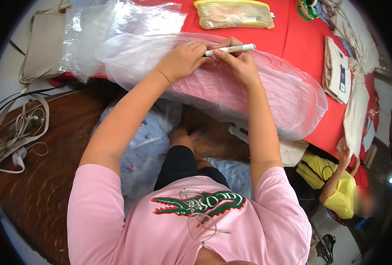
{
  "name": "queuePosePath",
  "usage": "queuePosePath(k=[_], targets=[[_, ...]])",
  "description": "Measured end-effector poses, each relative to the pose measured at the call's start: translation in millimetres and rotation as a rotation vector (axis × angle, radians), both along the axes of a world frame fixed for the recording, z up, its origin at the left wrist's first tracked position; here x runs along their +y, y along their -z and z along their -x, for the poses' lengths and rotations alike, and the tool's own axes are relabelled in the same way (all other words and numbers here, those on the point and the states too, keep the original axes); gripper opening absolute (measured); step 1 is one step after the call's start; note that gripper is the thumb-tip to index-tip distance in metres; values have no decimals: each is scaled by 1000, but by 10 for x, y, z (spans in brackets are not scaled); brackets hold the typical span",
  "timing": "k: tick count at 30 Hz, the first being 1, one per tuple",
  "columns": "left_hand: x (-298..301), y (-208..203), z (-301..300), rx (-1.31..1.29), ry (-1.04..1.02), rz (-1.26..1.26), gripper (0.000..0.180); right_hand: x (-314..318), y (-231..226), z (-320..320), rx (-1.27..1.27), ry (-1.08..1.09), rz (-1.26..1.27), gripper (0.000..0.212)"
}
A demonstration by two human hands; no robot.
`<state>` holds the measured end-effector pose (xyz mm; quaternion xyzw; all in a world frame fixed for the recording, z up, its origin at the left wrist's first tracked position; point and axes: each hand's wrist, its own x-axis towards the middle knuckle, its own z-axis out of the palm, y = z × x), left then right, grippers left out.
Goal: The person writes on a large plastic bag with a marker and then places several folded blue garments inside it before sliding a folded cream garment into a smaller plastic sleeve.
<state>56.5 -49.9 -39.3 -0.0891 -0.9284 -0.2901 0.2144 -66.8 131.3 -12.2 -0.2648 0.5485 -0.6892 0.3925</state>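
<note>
A large clear plastic bag, with pinkish contents showing through, lies across the near edge of the red-covered table. Above it my two hands meet. A white marker pen runs nearly level between the thumb and fingers of my right hand, which is closed on it. My left hand is closed too, fingertips pressed together at the pen's left end and close over the plastic. What those fingertips pinch is hidden. A ring shows on one left finger.
Flat clear plastic bags and a yellow mesh zip pouch lie on the red cloth. Folded cream garments are at the right, near a person in yellow. Coiled cables rest on brown wood at left.
</note>
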Motion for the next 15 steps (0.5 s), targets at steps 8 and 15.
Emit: queuePosePath(k=[8,15], targets=[[-28,47,8,-29,-12,-58,25,-48,-53,158,-8,-67,-108,14],[5,-13,34,-10,9,-37,27,744,-858,1626,282,256,93,12]])
